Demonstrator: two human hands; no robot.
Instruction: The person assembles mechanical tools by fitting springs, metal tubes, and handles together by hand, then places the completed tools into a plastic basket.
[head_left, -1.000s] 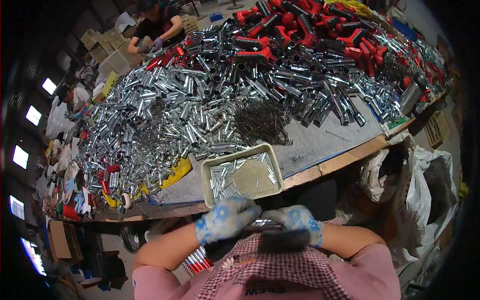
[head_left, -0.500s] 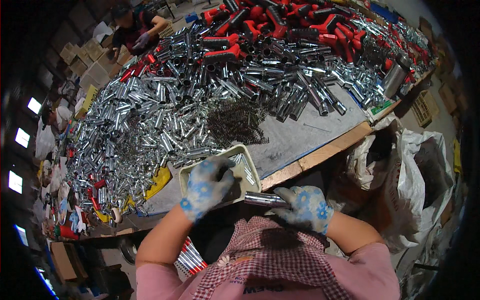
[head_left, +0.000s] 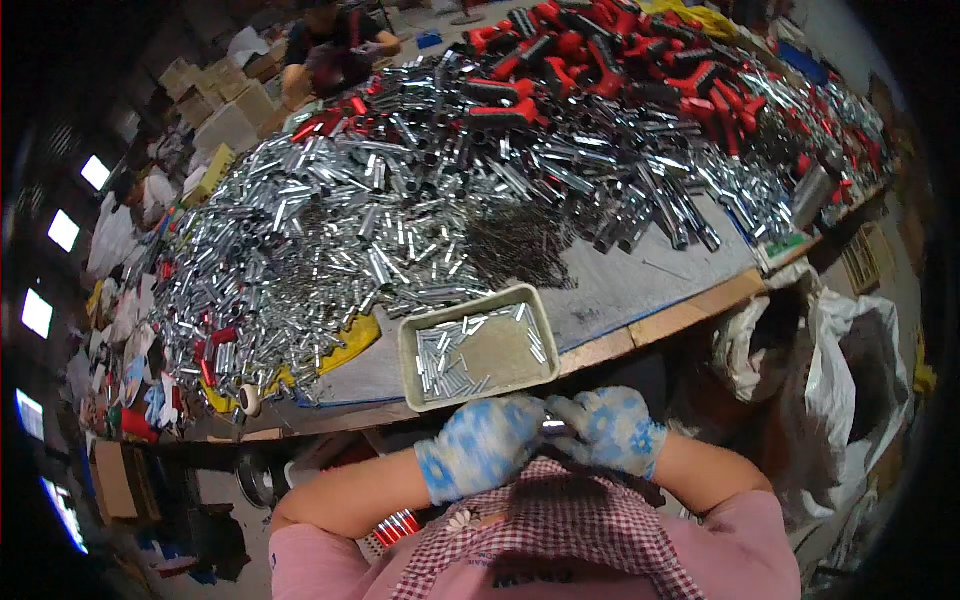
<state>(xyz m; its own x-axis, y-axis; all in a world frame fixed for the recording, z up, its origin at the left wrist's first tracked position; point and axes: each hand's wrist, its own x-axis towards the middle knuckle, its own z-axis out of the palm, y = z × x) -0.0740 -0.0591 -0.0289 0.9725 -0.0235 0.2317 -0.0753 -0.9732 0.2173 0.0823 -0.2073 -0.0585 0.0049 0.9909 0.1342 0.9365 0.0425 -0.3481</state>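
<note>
While both gloved hands meet just in front of the tray, the right hand has its fingers curled around a shiny metal tube, which lies between the two hands, near the person's checked apron. Fingers of the left hand bend close beside the tube's end; whether they grip anything cannot be told. Beyond them, the pale tray holds loose silvery pins at the near edge of the worktop, with dark springs heaped behind it.
</note>
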